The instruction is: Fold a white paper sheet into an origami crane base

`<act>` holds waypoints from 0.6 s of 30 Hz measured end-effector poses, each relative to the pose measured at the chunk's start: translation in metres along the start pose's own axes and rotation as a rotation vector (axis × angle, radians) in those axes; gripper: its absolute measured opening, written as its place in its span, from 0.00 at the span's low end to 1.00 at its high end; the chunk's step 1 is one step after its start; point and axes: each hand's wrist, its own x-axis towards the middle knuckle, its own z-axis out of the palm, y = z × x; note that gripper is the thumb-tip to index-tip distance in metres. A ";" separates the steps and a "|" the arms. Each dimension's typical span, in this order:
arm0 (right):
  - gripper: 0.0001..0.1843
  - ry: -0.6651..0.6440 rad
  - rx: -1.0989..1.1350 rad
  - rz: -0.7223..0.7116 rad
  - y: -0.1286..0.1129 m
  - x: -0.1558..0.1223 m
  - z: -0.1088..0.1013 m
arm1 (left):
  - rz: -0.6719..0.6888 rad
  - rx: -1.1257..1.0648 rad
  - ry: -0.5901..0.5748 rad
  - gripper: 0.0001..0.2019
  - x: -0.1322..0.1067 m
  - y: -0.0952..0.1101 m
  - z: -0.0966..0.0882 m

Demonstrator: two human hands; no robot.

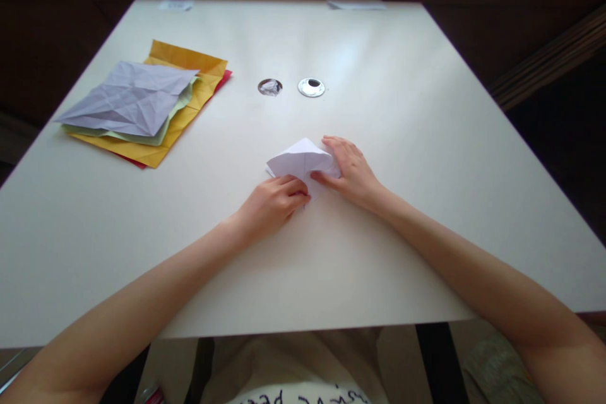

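A small folded white paper (299, 161) lies on the white table (379, 107), near its middle. My left hand (272, 202) is curled at the paper's near edge, fingertips pinching its lower corner. My right hand (350, 170) rests on the paper's right side, fingers together and pressing the fold flat, thumb at the lower corner beside the left fingertips.
A stack of creased coloured sheets (142, 107), lilac on top of green, yellow and red, lies at the left. Two round cable holes (311, 87) sit beyond the paper. Small white slips lie at the table's far edge (355, 4). Dark wood surrounds the table.
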 end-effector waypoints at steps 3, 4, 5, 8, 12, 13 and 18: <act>0.32 0.008 0.003 -0.011 0.000 0.000 0.000 | 0.008 0.004 0.007 0.12 0.000 0.000 0.001; 0.31 0.011 0.003 -0.014 0.000 0.000 0.000 | 0.012 0.004 0.010 0.12 0.000 -0.001 0.001; 0.31 0.013 0.002 -0.017 0.001 0.001 0.001 | 0.016 0.003 0.014 0.12 -0.001 -0.001 0.001; 0.32 0.020 0.000 -0.025 0.002 0.000 0.002 | 0.026 0.003 0.033 0.12 -0.001 -0.002 0.003; 0.31 0.030 0.008 -0.033 0.003 0.000 0.003 | 0.041 0.004 0.052 0.11 -0.002 -0.003 0.004; 0.31 0.032 0.011 -0.035 0.003 0.000 0.003 | 0.046 0.004 0.058 0.11 -0.002 -0.003 0.003; 0.30 0.034 0.015 -0.040 0.003 -0.001 0.003 | 0.083 0.001 0.056 0.11 -0.003 -0.004 0.002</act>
